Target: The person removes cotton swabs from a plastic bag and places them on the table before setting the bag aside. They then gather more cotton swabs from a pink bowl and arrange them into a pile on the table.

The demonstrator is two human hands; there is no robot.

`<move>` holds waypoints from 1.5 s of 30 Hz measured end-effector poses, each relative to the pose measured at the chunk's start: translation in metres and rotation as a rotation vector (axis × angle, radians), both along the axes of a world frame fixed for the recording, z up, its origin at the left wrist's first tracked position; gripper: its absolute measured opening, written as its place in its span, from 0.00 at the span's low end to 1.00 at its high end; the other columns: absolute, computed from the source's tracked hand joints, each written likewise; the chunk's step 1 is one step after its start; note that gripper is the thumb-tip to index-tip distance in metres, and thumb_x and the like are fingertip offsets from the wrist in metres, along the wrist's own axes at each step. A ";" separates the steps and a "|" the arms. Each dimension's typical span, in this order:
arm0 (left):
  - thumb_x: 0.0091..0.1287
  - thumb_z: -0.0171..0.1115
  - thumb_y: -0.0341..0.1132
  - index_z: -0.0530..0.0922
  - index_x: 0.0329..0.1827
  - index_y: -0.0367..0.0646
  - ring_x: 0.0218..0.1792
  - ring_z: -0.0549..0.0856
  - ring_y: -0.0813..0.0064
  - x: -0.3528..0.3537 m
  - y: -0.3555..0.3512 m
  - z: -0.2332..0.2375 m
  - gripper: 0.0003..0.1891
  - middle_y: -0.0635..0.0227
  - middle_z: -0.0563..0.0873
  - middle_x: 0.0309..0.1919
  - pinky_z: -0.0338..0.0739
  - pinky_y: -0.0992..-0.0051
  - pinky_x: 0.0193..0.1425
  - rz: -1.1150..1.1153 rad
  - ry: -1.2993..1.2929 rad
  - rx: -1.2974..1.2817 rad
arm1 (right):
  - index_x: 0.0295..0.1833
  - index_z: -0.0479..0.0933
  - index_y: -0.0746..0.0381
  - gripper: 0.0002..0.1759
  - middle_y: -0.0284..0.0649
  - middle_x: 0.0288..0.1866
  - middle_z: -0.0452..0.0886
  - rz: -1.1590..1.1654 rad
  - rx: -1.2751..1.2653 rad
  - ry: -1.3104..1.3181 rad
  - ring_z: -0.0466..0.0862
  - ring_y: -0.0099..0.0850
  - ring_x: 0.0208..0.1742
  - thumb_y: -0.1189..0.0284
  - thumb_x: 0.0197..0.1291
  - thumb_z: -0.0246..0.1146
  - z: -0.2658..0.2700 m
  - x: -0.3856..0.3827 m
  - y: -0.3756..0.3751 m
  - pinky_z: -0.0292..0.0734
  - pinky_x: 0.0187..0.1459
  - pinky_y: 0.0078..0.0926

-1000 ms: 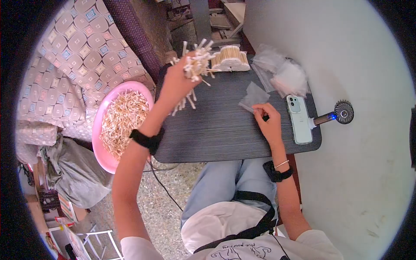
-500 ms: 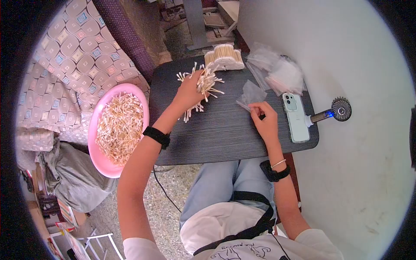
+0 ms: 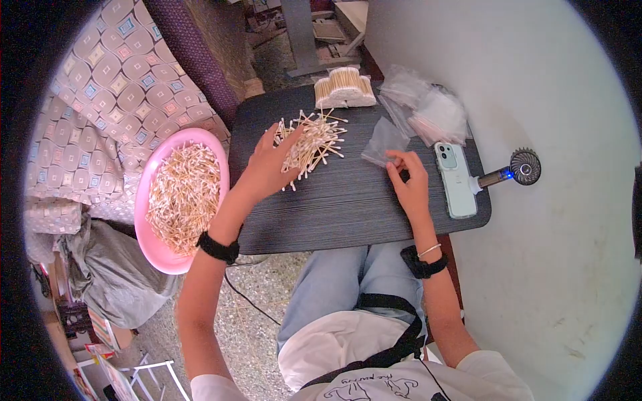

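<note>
A loose pile of cotton swabs lies spread on the dark tabletop, pointing in many directions. At its left side is my left hand, with fingers apart over the edge of the pile. On the right, my right hand pinches the lower edge of a small clear plastic bag between thumb and fingertips. A pink oval basin, heaped with more swabs, is left of the table.
Swabs packed in neat bundles stand at the table's far edge. Beside them lies a heap of clear plastic bags. A pale green phone rests at the right, next to a small black fan. A wall borders the right side.
My left hand has let go of a bunch of swabs, which now lie on the pile, and has drawn back to the left. The bag in my right hand has flattened out somewhat.
</note>
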State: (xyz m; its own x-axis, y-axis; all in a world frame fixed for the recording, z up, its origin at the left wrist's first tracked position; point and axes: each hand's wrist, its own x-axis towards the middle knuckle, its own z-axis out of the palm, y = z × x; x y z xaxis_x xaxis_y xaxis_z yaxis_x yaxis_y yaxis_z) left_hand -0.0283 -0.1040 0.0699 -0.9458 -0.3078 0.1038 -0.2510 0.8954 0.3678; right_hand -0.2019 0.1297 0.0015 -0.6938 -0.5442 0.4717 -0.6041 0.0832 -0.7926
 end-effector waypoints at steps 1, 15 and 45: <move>0.52 0.67 0.31 0.60 0.71 0.53 0.65 0.64 0.45 0.004 0.006 0.000 0.40 0.42 0.62 0.65 0.61 0.62 0.69 -0.020 0.088 0.020 | 0.47 0.78 0.62 0.14 0.38 0.31 0.71 0.004 -0.021 0.001 0.75 0.28 0.30 0.81 0.53 0.62 0.000 0.000 -0.001 0.72 0.35 0.23; 0.54 0.66 0.27 0.73 0.56 0.41 0.45 0.81 0.61 -0.061 0.111 -0.038 0.24 0.55 0.77 0.44 0.76 0.67 0.48 0.056 0.452 0.562 | 0.48 0.76 0.67 0.10 0.36 0.42 0.72 0.190 -0.225 -0.419 0.79 0.21 0.34 0.81 0.60 0.60 -0.002 0.001 0.004 0.72 0.31 0.15; 0.54 0.65 0.20 0.82 0.35 0.33 0.42 0.83 0.76 -0.057 0.127 -0.070 0.06 0.64 0.73 0.48 0.81 0.79 0.45 0.290 0.682 0.790 | 0.46 0.80 0.62 0.15 0.38 0.53 0.73 0.317 -0.084 -0.192 0.78 0.26 0.50 0.81 0.49 0.67 0.003 0.004 0.003 0.76 0.49 0.23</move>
